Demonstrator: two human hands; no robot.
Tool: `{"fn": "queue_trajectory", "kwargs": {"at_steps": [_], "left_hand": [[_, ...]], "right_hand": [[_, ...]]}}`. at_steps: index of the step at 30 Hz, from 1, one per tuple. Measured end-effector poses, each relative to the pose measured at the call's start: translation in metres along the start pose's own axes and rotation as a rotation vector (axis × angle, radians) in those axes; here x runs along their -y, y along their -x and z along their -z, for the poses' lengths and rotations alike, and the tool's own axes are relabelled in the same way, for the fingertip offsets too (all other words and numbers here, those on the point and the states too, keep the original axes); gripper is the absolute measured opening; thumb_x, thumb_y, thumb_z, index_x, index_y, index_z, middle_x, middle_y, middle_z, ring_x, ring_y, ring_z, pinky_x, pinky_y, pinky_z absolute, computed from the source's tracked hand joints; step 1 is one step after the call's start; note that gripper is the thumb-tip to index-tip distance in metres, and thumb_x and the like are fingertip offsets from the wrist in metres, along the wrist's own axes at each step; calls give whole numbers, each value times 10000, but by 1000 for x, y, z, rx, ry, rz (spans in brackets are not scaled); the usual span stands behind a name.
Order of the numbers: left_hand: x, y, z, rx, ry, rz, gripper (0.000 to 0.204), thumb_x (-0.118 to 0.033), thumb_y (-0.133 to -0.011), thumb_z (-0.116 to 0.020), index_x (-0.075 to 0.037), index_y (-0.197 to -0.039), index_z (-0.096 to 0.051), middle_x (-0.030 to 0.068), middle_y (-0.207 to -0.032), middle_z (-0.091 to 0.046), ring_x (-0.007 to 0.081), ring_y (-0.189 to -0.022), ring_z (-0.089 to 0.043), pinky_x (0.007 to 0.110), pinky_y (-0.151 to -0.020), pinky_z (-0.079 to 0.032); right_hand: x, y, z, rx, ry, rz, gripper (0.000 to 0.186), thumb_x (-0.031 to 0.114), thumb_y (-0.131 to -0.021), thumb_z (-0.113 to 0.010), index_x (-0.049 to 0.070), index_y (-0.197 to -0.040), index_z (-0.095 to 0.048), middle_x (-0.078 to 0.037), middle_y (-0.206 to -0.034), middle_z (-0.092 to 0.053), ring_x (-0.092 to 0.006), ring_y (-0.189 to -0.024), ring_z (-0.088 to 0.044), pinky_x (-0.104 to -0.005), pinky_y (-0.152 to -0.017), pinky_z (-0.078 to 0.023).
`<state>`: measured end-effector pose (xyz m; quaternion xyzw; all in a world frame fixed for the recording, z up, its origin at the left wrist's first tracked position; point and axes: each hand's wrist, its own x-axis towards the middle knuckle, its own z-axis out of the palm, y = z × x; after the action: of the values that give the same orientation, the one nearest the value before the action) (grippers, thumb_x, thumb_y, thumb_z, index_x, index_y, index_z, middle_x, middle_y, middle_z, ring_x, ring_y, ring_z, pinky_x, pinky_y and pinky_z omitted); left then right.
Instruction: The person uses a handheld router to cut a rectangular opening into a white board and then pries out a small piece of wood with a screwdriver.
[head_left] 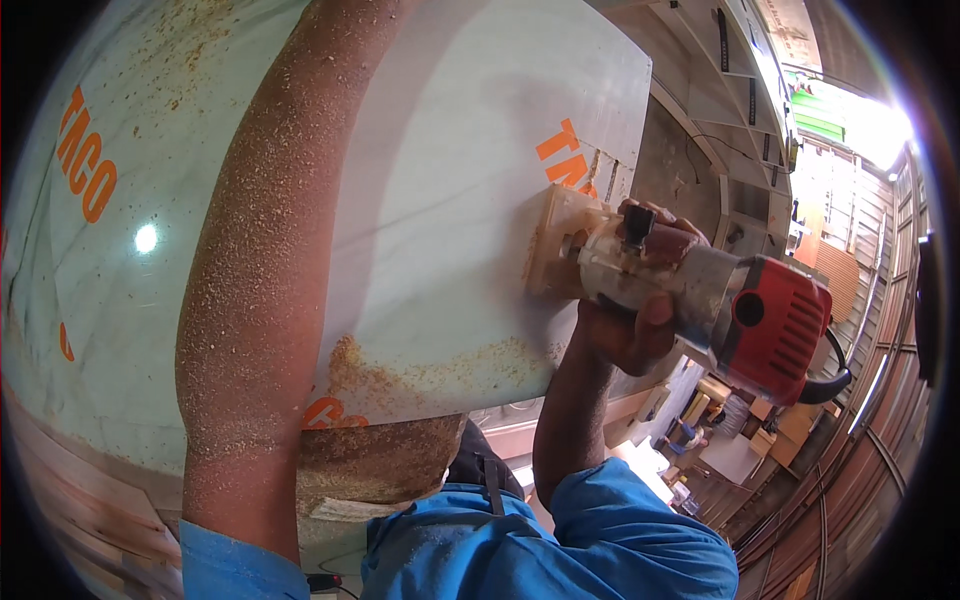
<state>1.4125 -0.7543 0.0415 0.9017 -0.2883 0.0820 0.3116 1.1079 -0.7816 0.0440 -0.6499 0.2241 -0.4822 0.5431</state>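
A large white marble-patterned board (440,150) with orange lettering and scattered sawdust fills the left and centre. My left forearm, dusted with wood shavings, stretches over it and leaves the upper edge, so that hand is out of sight. My right hand (640,325) grips a handheld router (770,320) with a red motor housing, metal body and black cord. The router lies nearly sideways, its clear base plate (550,240) at the board's right edge, beside a row of small cuts. The cutting bit is hidden.
Pale cabinet frames (740,80) stand beyond the board at upper right. Cardboard boxes (790,430) and assorted clutter lie lower right, near a corrugated wall (870,400) and a bright opening. Wooden planks (80,480) show at lower left, under the board.
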Motion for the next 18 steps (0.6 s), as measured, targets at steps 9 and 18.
{"fn": "queue_trajectory", "kwargs": {"at_steps": [9,18], "left_hand": [[1,2,-3,-31,-39,-30,653,-493,-684,-898,45,-1008,-718,255,-1297,-629,313,-1160,-626,406,-1057,-457],[1,2,-5,-31,-78,-1,698,-488,-706,-887,58,-1098,-699,240,-1315,-621,315,-1223,-594,405,-1088,-435]], "right_hand": [[-20,-33,2,97,-32,32,696,307,-814,-761,-68,-1324,-472,-246,-1165,-623,-346,-1153,-603,-478,-1007,-492],[-30,-57,-17,64,-47,54,600,284,-811,-696,-81,-1261,-541,-229,-1122,-633,-319,-1085,-611,-458,-963,-493]]}}
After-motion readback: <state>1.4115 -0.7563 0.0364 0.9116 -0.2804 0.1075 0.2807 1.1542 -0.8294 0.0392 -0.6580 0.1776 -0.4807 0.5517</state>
